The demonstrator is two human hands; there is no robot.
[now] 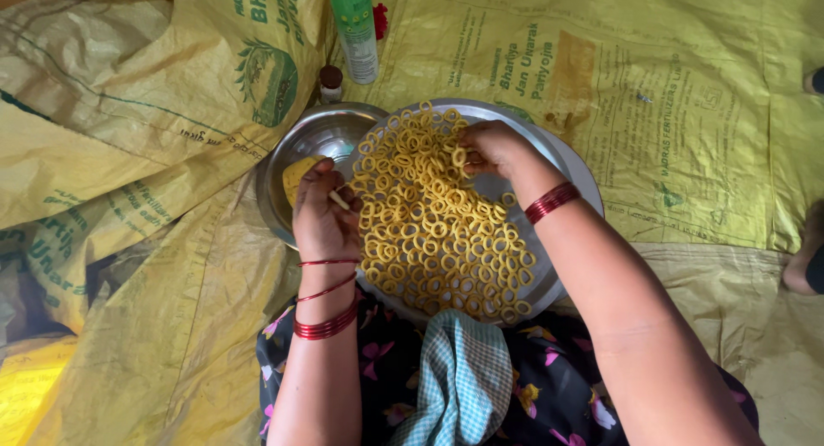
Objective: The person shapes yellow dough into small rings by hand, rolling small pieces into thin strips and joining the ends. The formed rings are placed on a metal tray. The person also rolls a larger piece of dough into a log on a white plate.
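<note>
left hand (324,221) is curled, fingers pinching a short pale strip of dough (338,200) at the left edge of the big steel plate (573,167), a yellow lump of dough (300,173) just beyond its knuckles in the smaller steel bowl (313,137). right hand (487,145) sits at the far side of the plate, fingertips closed on one yellow dough ring (458,157) atop the heap of rings (438,231). a green bottle (355,30) and a small brown-capped bottle (330,83) stand farther off on the yellow woven sacks (129,154) covering the floor. a checked cloth (463,382) lies on the lap, near.
</note>
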